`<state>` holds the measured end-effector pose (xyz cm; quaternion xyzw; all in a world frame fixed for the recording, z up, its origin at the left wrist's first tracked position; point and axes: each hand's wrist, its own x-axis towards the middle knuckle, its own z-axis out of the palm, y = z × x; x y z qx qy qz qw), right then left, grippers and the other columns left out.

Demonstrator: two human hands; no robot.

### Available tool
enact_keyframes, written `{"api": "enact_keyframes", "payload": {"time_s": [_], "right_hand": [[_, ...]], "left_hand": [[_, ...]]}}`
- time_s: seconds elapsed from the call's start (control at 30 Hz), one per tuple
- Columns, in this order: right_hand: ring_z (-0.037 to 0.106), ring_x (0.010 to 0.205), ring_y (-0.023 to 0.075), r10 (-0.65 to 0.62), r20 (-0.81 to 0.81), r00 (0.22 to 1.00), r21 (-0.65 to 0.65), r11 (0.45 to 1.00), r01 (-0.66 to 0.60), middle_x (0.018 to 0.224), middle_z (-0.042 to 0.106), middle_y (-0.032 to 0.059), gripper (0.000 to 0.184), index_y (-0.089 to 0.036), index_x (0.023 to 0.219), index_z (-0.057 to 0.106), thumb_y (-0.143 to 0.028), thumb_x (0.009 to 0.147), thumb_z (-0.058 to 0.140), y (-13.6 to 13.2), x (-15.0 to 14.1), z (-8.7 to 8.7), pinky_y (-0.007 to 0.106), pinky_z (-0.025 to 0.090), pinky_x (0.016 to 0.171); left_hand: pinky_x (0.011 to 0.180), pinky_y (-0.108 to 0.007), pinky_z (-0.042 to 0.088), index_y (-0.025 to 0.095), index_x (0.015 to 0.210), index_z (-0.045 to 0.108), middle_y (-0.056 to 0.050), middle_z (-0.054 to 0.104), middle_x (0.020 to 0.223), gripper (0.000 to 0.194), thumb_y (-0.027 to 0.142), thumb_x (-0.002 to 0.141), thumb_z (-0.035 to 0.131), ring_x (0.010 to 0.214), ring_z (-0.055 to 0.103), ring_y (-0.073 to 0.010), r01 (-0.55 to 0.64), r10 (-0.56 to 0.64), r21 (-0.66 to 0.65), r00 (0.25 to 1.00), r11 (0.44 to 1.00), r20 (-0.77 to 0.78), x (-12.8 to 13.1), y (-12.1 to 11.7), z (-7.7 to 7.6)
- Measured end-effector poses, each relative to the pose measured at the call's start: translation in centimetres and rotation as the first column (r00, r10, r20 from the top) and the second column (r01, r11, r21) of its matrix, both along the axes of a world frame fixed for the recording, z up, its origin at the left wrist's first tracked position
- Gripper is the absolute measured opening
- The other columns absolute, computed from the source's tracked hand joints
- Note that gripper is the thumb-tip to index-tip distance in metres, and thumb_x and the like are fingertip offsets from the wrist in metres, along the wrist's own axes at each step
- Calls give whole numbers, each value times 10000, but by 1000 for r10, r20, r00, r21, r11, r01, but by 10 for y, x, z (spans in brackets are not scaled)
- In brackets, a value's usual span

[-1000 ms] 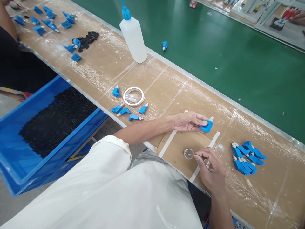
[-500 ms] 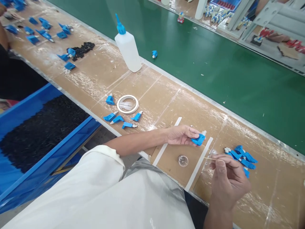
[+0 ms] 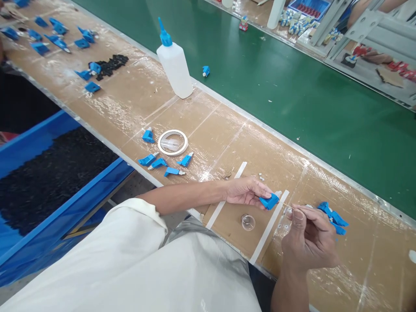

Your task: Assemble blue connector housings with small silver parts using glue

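Observation:
Between the thumb and fingers of my left hand (image 3: pixel 248 190) is a blue plastic part (image 3: pixel 269 201) with a whitish end. My right hand (image 3: pixel 310 236) pinches a thin pale stick (image 3: pixel 286 204), its tip at or very close to the blue part; whether they touch I cannot tell. Just below my left hand stands a small clear round cup (image 3: pixel 248 222) between two white tape strips. Behind my right hand lies a pile of similar blue parts (image 3: pixel 334 216), partly covered by the fingers. Several more blue parts (image 3: pixel 158 163) are scattered left of my forearm, near a tape roll (image 3: pixel 173 142).
A white squeeze bottle (image 3: pixel 175 69) with a blue nozzle stands at the table's far edge. Beyond it runs a green belt (image 3: pixel 260 86) carrying a few small parts. Black pieces fill a blue bin (image 3: pixel 58 173) at lower left. Another person's arm shows at far left.
My right hand has brought the stick up to the blue part from above the table near the cup. My left hand has lowered slightly and tilted the part. Pieces on the belt have shifted left.

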<state>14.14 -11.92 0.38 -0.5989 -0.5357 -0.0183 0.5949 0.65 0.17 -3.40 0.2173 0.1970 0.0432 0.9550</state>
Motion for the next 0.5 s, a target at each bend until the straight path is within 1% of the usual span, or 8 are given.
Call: {"api": "enact_keyframes", "payload": {"time_s": [0.13,0.27,0.4,0.5], "right_hand": [[680,707,190,12,13,1000,11,1000,-12,761,704,17,108,-195,894,697,-89,874,703,3,-1,-5,331,511,643],[676,686,185,25,28,999,17,1000,-25,766,707,9,112,-201,904,694,-94,874,710,5,-1,-8,326,514,626],[683,686,184,5,125,992,51,999,-11,763,705,5,143,-201,909,690,-67,862,706,6,0,-8,324,516,632],[669,670,171,41,175,984,43,998,-49,761,701,6,170,-194,915,680,-38,848,698,5,1,-7,314,507,623]], "left_hand": [[651,-165,572,68,844,752,-57,717,736,36,90,816,746,662,710,-113,4,-4,19,1000,1000,8,-1,0,0],[654,-165,573,67,841,750,-55,714,732,38,97,817,750,656,707,-110,7,-7,27,1000,1000,12,-2,0,0],[648,-162,574,72,848,749,-51,717,738,33,86,824,733,665,708,-108,12,-12,12,1000,1000,8,-2,0,-1],[638,-160,573,68,854,752,-50,719,740,44,70,825,719,657,706,-105,5,-5,5,1000,1000,8,-1,0,-3]]}}
